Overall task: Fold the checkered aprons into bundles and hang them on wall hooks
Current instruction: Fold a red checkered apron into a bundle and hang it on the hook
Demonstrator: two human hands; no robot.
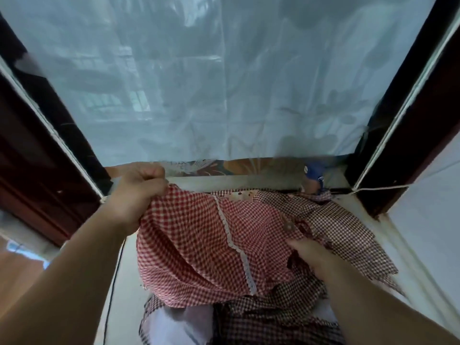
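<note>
Now, left hand point(134, 195): fist clamped on a corner of the red apron point(199, 245), held up at the ledge's far left.
Right hand point(308, 257): fingers sunk in the folds mid-right; pinching or only resting, cannot tell.
Red apron: spread loose across the ledge point(249, 181), over the brown apron point(348, 225).
Progress: early, by the look; nothing bundled, no hooks visible.
Count: two aprons for sure; possibly a third at the near edge.

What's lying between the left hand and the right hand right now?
Head view: the red checkered apron fills that stretch, from the left hand gripping its edge to the right hand, with a white lace trim running down across it.
</note>
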